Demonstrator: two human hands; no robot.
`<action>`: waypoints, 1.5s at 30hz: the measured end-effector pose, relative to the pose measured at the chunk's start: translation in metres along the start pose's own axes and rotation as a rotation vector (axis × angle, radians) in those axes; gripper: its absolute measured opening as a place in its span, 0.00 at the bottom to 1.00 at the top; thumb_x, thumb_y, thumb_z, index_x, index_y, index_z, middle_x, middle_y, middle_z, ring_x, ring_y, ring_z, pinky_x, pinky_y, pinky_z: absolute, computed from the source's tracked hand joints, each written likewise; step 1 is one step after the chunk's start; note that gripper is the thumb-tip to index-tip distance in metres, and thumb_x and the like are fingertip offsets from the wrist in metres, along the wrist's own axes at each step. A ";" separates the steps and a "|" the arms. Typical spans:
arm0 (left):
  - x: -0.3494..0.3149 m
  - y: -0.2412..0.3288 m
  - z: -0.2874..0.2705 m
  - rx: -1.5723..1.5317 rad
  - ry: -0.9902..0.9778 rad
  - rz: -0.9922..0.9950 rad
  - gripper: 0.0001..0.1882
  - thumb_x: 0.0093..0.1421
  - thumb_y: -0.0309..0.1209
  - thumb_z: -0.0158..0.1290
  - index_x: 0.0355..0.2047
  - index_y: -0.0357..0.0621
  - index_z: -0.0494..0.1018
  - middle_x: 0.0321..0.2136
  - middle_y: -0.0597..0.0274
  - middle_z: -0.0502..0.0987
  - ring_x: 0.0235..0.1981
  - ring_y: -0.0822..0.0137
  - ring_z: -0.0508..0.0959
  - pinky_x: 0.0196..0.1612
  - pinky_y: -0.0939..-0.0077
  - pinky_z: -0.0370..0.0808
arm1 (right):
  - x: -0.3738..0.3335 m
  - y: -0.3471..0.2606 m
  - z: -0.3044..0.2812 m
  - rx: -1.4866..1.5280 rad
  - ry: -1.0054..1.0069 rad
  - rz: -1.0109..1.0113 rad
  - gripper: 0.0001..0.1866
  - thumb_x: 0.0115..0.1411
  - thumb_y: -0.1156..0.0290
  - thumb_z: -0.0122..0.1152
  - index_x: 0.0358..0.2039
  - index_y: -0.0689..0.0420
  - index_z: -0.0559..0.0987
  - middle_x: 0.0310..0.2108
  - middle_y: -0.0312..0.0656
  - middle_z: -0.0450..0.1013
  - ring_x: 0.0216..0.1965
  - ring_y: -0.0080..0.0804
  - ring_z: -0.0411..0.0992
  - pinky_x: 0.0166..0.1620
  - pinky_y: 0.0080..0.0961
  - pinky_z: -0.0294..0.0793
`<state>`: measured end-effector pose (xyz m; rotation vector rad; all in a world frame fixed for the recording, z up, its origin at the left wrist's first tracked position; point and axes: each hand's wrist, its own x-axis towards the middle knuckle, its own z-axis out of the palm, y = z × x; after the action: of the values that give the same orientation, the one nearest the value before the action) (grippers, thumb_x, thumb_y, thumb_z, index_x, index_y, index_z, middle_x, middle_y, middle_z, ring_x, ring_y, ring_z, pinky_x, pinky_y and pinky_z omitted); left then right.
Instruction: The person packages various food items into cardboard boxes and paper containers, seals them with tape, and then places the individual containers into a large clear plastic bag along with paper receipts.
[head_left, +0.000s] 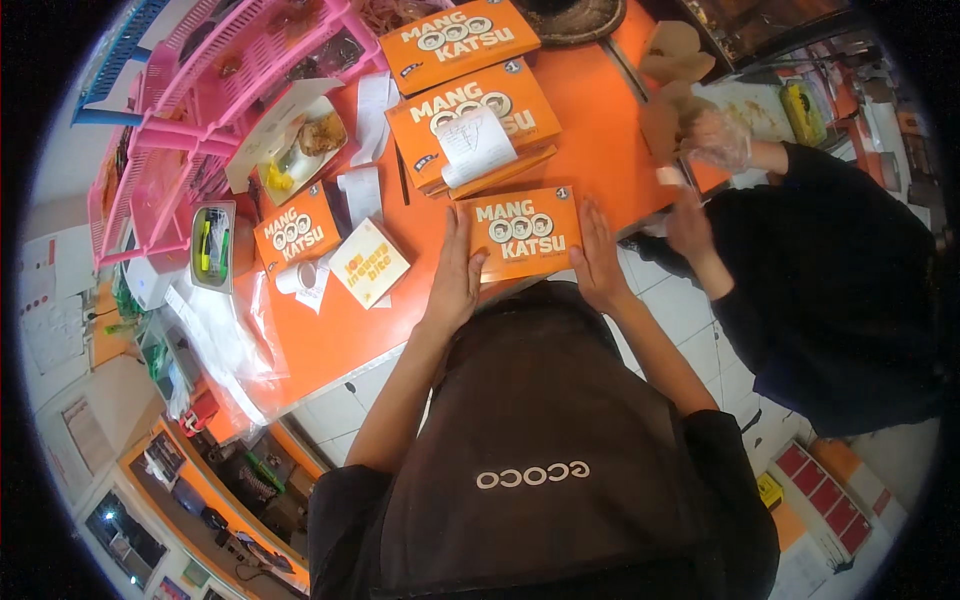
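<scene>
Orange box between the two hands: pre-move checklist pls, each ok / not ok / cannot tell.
1. Left hand against the left side of the orange box: ok.
2. Right hand against its right side: ok.
3. Box lid down: ok, it looks shut; contents hidden.
4. Nothing lying on the lid: ok; the curled receipt is on the box stack beyond.
5. Co-worker's gloved hand off the box: ok, it is apart, to the right.
6. Box fully supported by the table: cannot tell, its underside and near bottom edge are unclear.
</scene>
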<state>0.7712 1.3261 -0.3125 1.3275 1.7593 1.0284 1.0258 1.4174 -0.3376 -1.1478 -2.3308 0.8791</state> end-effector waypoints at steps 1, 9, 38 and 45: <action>0.002 0.001 -0.006 0.102 -0.096 0.075 0.35 0.71 0.36 0.47 0.72 0.35 0.48 0.71 0.30 0.49 0.72 0.37 0.51 0.72 0.52 0.52 | 0.004 -0.001 -0.002 -0.045 0.025 -0.097 0.36 0.72 0.55 0.41 0.72 0.66 0.51 0.74 0.59 0.44 0.75 0.55 0.42 0.74 0.49 0.39; 0.019 -0.040 -0.020 0.580 -0.272 0.500 0.42 0.55 0.47 0.62 0.69 0.57 0.62 0.72 0.53 0.56 0.72 0.47 0.55 0.71 0.49 0.57 | 0.028 0.016 -0.017 -0.377 -0.170 -0.443 0.36 0.61 0.52 0.63 0.66 0.52 0.67 0.70 0.49 0.58 0.73 0.47 0.51 0.73 0.50 0.47; 0.004 0.031 -0.105 0.656 -0.021 0.122 0.43 0.39 0.31 0.72 0.58 0.48 0.66 0.59 0.38 0.63 0.61 0.38 0.63 0.61 0.45 0.65 | 0.016 0.002 -0.008 -0.230 -0.036 -0.347 0.27 0.57 0.72 0.69 0.58 0.41 0.78 0.68 0.46 0.62 0.69 0.58 0.56 0.67 0.46 0.65; 0.042 0.064 -0.002 0.571 -0.132 0.529 0.44 0.41 0.44 0.73 0.60 0.54 0.69 0.62 0.42 0.62 0.64 0.41 0.62 0.64 0.45 0.62 | 0.001 0.006 0.000 0.127 0.079 -0.171 0.27 0.57 0.71 0.69 0.58 0.54 0.75 0.68 0.56 0.59 0.67 0.59 0.59 0.67 0.47 0.63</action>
<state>0.7860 1.3770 -0.2570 2.2488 1.7011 0.6845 1.0288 1.4206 -0.3415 -0.9011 -2.2362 0.8886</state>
